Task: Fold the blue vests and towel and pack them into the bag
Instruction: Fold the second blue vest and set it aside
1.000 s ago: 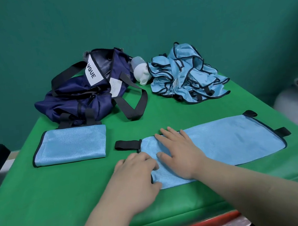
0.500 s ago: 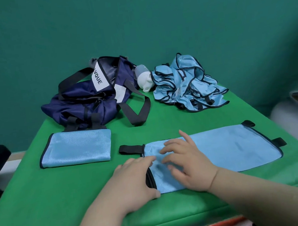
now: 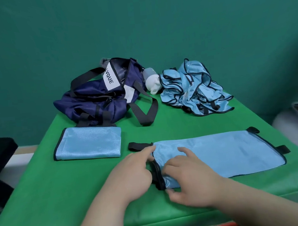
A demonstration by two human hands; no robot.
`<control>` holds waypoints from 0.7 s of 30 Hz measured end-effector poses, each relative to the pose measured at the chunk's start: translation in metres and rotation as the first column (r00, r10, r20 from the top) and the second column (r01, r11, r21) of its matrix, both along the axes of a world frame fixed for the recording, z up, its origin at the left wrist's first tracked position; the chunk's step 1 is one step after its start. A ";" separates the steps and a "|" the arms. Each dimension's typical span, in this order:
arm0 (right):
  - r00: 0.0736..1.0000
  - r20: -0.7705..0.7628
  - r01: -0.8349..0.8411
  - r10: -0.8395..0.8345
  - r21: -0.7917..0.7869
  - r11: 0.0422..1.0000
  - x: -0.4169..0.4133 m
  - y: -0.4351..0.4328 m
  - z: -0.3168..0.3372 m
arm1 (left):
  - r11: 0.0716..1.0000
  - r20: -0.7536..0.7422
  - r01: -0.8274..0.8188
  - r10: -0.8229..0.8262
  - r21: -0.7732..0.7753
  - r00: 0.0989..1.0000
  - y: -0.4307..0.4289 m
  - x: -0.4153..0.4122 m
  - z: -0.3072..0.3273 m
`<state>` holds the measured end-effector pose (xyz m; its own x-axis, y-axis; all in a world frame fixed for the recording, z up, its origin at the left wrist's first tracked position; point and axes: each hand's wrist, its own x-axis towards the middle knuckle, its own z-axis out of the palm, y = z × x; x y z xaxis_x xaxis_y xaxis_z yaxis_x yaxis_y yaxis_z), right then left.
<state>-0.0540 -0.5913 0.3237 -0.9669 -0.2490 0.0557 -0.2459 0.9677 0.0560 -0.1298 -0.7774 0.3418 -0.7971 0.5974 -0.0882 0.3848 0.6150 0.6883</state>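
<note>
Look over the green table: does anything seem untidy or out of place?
The heap of blue vests at far right lies crumpled, unlike the folded piece beside the bag. A white container lies between bag and heap.

Soft, even light falls from above and leaves the green bench [image 3: 52, 195] bright and saturated. There are no hard shadows, only faint dark smudges under the bag [image 3: 92, 103] and beneath the right grip [image 3: 191, 179]. The teal wall [image 3: 136, 23] looks darker toward the upper left and paler in the top right corner. The crumpled vests [image 3: 193, 88] carry a satin sheen, and a small glint sits on the grey pot [image 3: 287, 125] at the right edge. The wide lens splays the bench's sides outward. Detail is soft overall. The flat vest [image 3: 221, 153] shows a faint weave, while that grip's fingertips [image 3: 184, 150] smear slightly.
</note>
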 end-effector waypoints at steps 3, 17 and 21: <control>0.999 -0.008 -0.042 0.044 0.133 0.990 -0.007 -0.006 0.004 | 0.999 0.003 -0.043 0.043 0.026 0.999 -0.001 -0.004 0.000; 0.967 -0.051 0.236 -0.251 -0.204 0.950 -0.017 -0.014 0.023 | 0.953 -0.032 -0.149 0.163 0.264 0.986 -0.003 -0.009 -0.001; 0.882 0.025 0.395 -0.471 -0.584 0.709 -0.012 0.006 0.057 | 0.936 -0.020 -0.169 0.184 0.309 0.983 -0.005 -0.013 -0.007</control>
